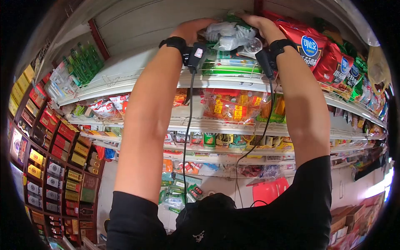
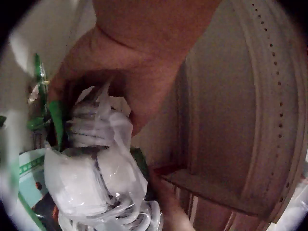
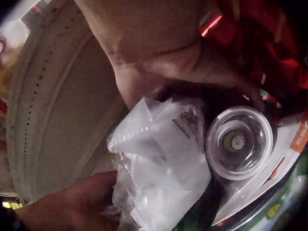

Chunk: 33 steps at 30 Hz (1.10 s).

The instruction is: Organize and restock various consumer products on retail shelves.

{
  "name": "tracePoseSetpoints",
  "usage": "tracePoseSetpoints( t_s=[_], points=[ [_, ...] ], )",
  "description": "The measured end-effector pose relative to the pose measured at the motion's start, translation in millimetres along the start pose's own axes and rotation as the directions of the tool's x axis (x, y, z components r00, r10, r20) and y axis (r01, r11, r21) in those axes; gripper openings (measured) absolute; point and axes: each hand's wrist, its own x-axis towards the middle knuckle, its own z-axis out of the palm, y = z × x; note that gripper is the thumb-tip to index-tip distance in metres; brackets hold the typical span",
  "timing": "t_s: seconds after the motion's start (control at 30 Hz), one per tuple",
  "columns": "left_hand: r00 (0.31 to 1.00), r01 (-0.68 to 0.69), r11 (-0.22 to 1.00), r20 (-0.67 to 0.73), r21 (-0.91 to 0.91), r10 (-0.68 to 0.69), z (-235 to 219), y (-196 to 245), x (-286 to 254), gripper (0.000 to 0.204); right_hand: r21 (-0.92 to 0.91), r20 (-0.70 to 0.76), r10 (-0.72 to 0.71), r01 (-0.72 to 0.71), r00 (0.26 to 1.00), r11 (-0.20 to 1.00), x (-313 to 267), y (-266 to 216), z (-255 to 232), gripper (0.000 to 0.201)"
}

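On the top shelf, a bundle of plastic-wrapped white packs (image 1: 227, 35) is between my two hands. My left hand (image 1: 195, 28) curls round its left side; in the left wrist view the packs (image 2: 82, 183) show beneath the palm, with the fingertips largely hidden. My right hand (image 1: 264, 27) holds the right side. A round clear plastic cup (image 3: 239, 143) appears end-on beside the wrapped pack (image 3: 163, 159) under the right hand. Green flat packs (image 1: 231, 68) lie in front of the bundle, behind the wire rail.
Red chip bags (image 1: 310, 46) stand close by the right hand. Green bottles (image 1: 85, 58) are at the shelf's far left. A wire rail (image 1: 112, 81) edges the shelf. Lower shelves hold snack packets (image 1: 229, 106). A red stool (image 1: 268, 189) and green packs (image 1: 175, 196) are below.
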Motion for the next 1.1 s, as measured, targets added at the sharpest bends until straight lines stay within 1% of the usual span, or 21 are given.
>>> tracePoseSetpoints(
  t_s=[0.03, 0.07, 0.13, 0.23, 0.27, 0.33, 0.43, 0.47, 0.53, 0.57, 0.6, 0.67, 0.7, 0.73, 0.8, 0.83, 0.87, 0.93, 1.0, 1.07, 1.1],
  points=[
    [1.0, 0.011, 0.989, -0.016, 0.148, -0.009, -2.6, 2.8, -3.1, 0.087, -0.003, -0.017, 0.01, -0.01, 1.0, 1.0, -10.7, -7.4, -0.9, 0.093],
    [1.0, 0.011, 0.989, -0.009, 0.145, -0.01, -3.9, 1.1, -2.8, 0.087, -0.005, -0.03, 0.023, -0.023, 0.999, 1.0, -21.7, -14.5, -0.3, 0.09],
    [0.995, -0.084, 0.979, -0.031, 0.185, 0.091, -6.4, -9.3, -3.4, 0.084, -0.01, -0.043, 0.046, -0.046, 0.998, 0.999, -37.8, -28.7, 6.8, 0.084],
    [0.995, -0.084, 0.983, -0.039, 0.164, 0.092, -3.0, -4.6, -12.0, 0.085, -0.016, -0.055, 0.073, -0.074, 0.996, 0.997, -40.4, -28.7, 15.2, 0.077],
    [0.995, -0.081, 0.984, -0.036, 0.16, 0.088, -1.5, -5.1, -11.7, 0.085, -0.085, -0.1, 0.032, -0.041, 0.994, 0.996, -30.8, -23.9, 18.2, 0.072],
    [0.99, -0.1, 0.954, -0.065, 0.283, 0.123, -0.8, -16.2, -5.9, 0.087, -0.228, -0.177, -0.062, 0.02, 0.982, 0.974, 1.7, -10.8, 24.4, 0.064],
    [0.99, -0.139, 0.969, -0.007, 0.202, 0.144, -7.4, -34.3, 1.8, 0.087, -0.44, -0.269, -0.235, 0.098, 0.934, 0.892, 43.3, -5.9, 25.8, 0.053],
    [0.99, -0.137, 0.97, -0.008, 0.201, 0.142, -13.3, -41.5, 8.9, 0.087, -0.441, -0.266, -0.235, 0.099, 0.935, 0.892, 49.9, -6.4, 24.7, 0.053],
    [0.966, -0.254, 0.963, 0.064, 0.086, 0.249, -20.8, -46.1, 13.1, 0.083, -0.105, -0.034, -0.264, 0.259, 0.964, 0.96, 60.3, -2.2, 30.8, 0.057],
    [0.972, -0.232, 0.934, 0.02, 0.272, 0.236, -24.4, -53.1, 0.3, 0.08, 0.003, -0.075, -0.4, 0.401, 0.913, 0.916, 65.0, 0.9, 40.8, 0.057],
    [0.974, -0.223, 0.937, 0.025, 0.269, 0.224, -25.0, -51.2, -6.5, 0.08, 0.014, -0.068, -0.394, 0.396, 0.916, 0.918, 67.5, 2.2, 48.3, 0.057],
    [0.984, -0.17, 0.968, -0.021, 0.182, 0.177, -29.8, -48.7, -18.5, 0.08, 0.205, 0.164, -0.147, 0.112, 0.976, 0.972, 51.0, -15.0, 63.4, 0.052],
    [0.982, -0.18, 0.971, -0.036, 0.161, 0.188, -33.6, -44.7, -31.1, 0.085, 0.269, 0.066, -0.089, 0.068, 0.994, 0.961, 42.6, -22.7, 74.7, 0.047],
    [0.983, -0.173, 0.97, -0.039, 0.17, 0.182, -45.2, -56.0, -34.1, 0.085, 0.273, 0.071, -0.099, 0.076, 0.993, 0.959, 54.4, -21.1, 83.1, 0.047],
    [0.976, -0.211, 0.886, 0.041, 0.413, 0.213, -65.5, -72.2, -37.4, 0.091, 0.394, 0.106, -0.445, 0.373, 0.889, 0.84, 74.0, -17.7, 101.5, 0.049],
    [0.977, -0.179, 0.871, -0.021, 0.458, 0.212, -58.7, -59.8, -53.7, 0.098, 0.444, 0.143, -0.201, 0.119, 0.969, 0.888, 76.6, -23.7, 110.1, 0.053],
    [0.977, -0.177, 0.867, -0.024, 0.466, 0.213, -56.3, -45.1, -67.4, 0.098, 0.446, 0.141, -0.21, 0.127, 0.968, 0.886, 78.8, -29.9, 116.1, 0.053],
    [0.995, 0.028, 0.954, -0.1, 0.299, 0.002, -57.1, -28.2, -87.5, 0.096, 0.341, 0.086, -0.205, 0.164, 0.975, 0.926, 96.2, -36.7, 128.3, 0.073],
    [0.992, 0.024, 0.94, -0.126, 0.34, 0.02, -60.6, -30.7, -97.9, 0.091, 0.302, 0.063, -0.217, 0.189, 0.974, 0.934, 83.2, -51.1, 133.7, 0.073],
    [0.975, -0.066, 0.964, -0.188, 0.256, 0.117, -67.7, -51.8, -98.4, 0.089, 0.229, 0.022, -0.224, 0.214, 0.974, 0.95, 62.1, -67.7, 139.8, 0.073],
    [0.975, -0.067, 0.964, -0.189, 0.258, 0.118, -75.4, -55.3, -100.5, 0.089, 0.213, -0.004, -0.283, 0.277, 0.959, 0.937, 59.1, -75.3, 140.7, 0.08]
  ],
)
